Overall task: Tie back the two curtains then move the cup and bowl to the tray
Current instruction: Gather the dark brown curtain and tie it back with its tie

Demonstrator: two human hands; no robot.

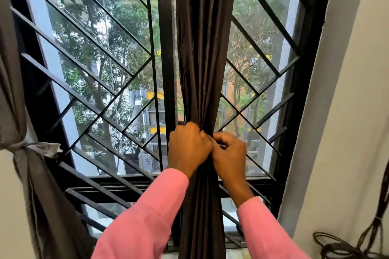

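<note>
A dark brown curtain [205, 48] hangs bunched in front of the middle of the window. My left hand [188, 146] grips the gathered fabric from the left at about sill height. My right hand [229, 150] has its fingers curled against the same bunch from the right, touching the left hand; whether it pinches a tie or the cloth is hidden. A grey curtain [19, 111] hangs at the left edge, cinched by a grey tie [35, 148]. Cup, bowl and tray are out of view.
A black window frame with diagonal grille bars [101, 82] stands right behind the curtain. A white wall [347, 111] rises at the right, with dark cables [357, 244] coiled in its lower corner.
</note>
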